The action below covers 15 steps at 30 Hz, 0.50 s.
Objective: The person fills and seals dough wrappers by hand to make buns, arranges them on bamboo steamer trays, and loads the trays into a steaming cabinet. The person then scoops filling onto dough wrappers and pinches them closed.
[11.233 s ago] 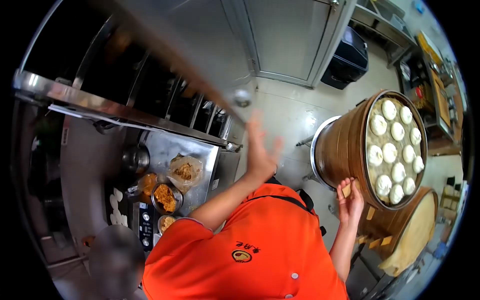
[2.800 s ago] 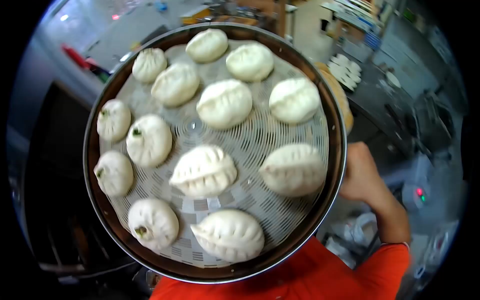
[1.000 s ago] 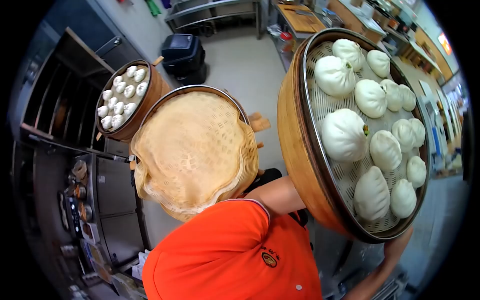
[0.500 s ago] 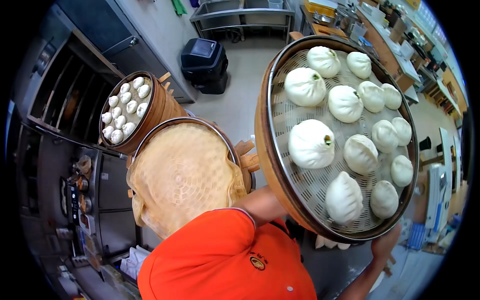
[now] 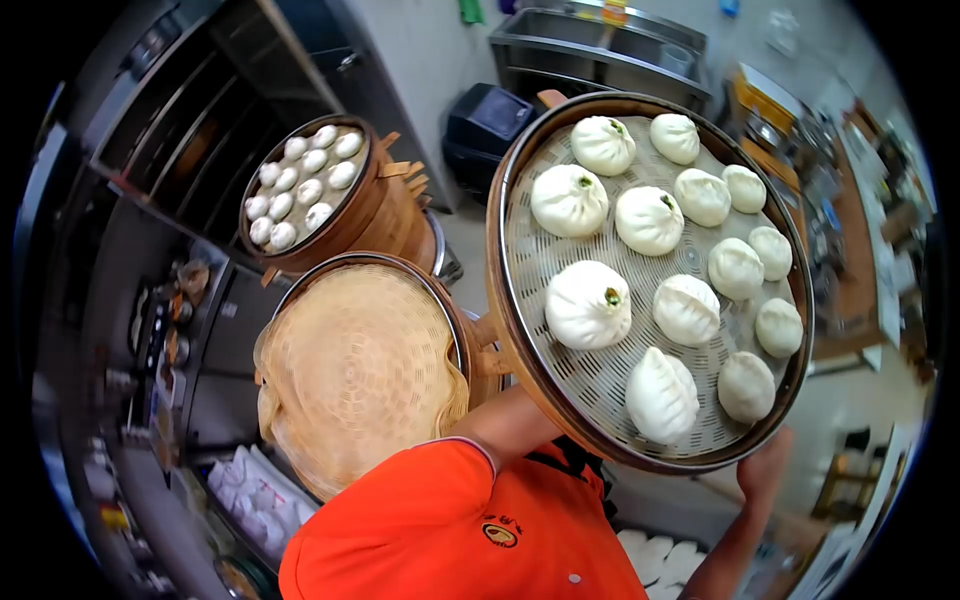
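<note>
A round bamboo steamer [image 5: 590, 390] with a metal rim is held up and tilted toward me at the right of the head view. On its perforated liner sit several white buns: round pleated ones [image 5: 588, 305] with green filling at the top, and oval ones [image 5: 662, 396] with a pleated seam. My left forearm [image 5: 515, 424] reaches behind the steamer's lower left side, which hides the hand. My right hand [image 5: 765, 462] grips the lower right rim, its fingers partly out of sight. Left of the steamer stands another steamer covered by a woven bamboo lid [image 5: 355, 370] and tan cloth.
A stack of bamboo steamers [image 5: 395, 225] holding small buns stands at the upper left, by a dark rack [image 5: 190, 140]. Farther off are a black bin [image 5: 485, 130], a metal sink [image 5: 545, 55] and a cluttered counter [image 5: 855, 260]. More white pieces [image 5: 660, 560] lie below.
My view has swung left, so the sink, bin and steamer stack appear farther right. The held steamer has shifted slightly left in view, with its buns in the same places.
</note>
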{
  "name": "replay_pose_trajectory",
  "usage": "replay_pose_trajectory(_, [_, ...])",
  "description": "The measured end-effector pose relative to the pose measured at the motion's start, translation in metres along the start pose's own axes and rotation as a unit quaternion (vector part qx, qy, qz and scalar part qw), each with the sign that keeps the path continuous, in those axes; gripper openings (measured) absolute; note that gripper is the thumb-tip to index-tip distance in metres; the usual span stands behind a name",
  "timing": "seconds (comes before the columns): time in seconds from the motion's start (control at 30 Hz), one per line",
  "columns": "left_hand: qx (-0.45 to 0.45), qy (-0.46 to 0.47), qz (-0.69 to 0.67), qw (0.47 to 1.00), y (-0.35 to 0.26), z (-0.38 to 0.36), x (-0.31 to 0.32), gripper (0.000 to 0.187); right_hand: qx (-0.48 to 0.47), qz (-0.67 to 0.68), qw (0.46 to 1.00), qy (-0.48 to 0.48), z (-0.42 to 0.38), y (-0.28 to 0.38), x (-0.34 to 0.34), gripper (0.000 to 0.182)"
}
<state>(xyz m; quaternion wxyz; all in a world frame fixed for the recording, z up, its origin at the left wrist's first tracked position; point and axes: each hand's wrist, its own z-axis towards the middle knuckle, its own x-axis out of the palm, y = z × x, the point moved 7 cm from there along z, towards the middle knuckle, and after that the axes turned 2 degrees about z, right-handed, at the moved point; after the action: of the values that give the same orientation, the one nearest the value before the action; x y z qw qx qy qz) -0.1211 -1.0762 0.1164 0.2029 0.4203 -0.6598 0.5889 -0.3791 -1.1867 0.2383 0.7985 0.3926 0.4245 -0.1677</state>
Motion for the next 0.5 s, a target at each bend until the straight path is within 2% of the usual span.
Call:
replay_pose_trajectory(0.03, [0.005,-0.004,-0.006,1.0,0.004,0.002,0.006,0.056,0.0,-0.027,0.999,-0.023,-0.01,-0.014,-0.015,0.021])
replay_pose_trajectory(0.07, [0.009,-0.004,-0.011,1.0,0.01,0.015,0.007,0.057,0.029,0.003,0.999,0.025,0.004,-0.035,-0.006,0.024])
replay_pose_trajectory(0.17, [0.034,-0.021,-0.016,0.999,0.022,0.056,0.0,0.057,0.04,0.102,0.99,0.086,0.053,-0.056,0.021,0.026])
replay_pose_trajectory(0.2, [0.041,-0.029,-0.018,0.999,0.027,0.071,-0.002,0.057,-0.002,0.084,0.993,0.081,0.068,-0.067,0.03,0.025])
replay_pose_trajectory(0.23, [0.053,-0.039,-0.022,0.998,0.028,0.075,-0.01,0.057,-0.032,0.148,0.986,0.069,0.084,-0.06,0.041,0.024])
replay_pose_trajectory(0.27, [0.049,-0.035,-0.025,0.998,0.034,0.066,0.004,0.057,-0.031,0.132,0.989,0.051,0.064,-0.054,0.018,0.025])
replay_pose_trajectory(0.37, [0.057,-0.056,-0.029,0.996,0.027,0.083,0.001,0.057,-0.01,0.139,0.988,0.073,0.079,-0.069,0.033,0.027])
replay_pose_trajectory(0.5, [0.058,-0.06,-0.025,0.996,0.018,0.113,0.008,0.057,-0.088,0.121,0.986,0.076,0.111,-0.059,0.042,0.024])
